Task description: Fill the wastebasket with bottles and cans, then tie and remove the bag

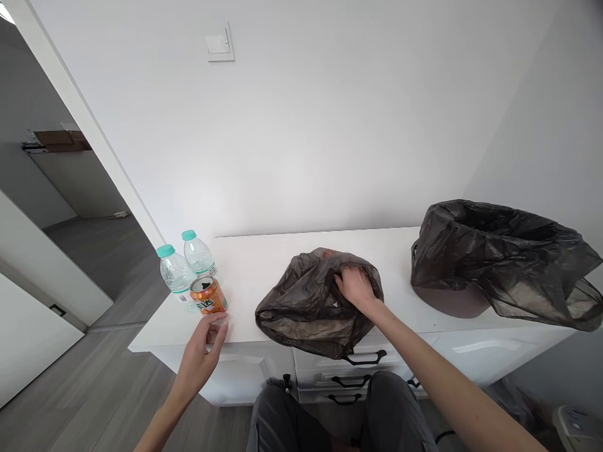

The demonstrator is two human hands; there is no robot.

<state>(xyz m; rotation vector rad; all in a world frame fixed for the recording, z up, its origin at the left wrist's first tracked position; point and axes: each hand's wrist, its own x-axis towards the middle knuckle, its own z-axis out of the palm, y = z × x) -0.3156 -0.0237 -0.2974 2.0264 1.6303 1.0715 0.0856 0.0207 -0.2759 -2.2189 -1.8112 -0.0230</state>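
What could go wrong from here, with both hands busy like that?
The left hand is right at the orange can; a nudge might tip it into the clear bottle close by. Its top looks open, so any leftover drink could spill.

The right hand is inside the crumpled dark bag, so thin plastic might snag or tear.

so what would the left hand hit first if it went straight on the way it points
The left hand would probably meet the orange can first; whether they touch now is hard to tell.
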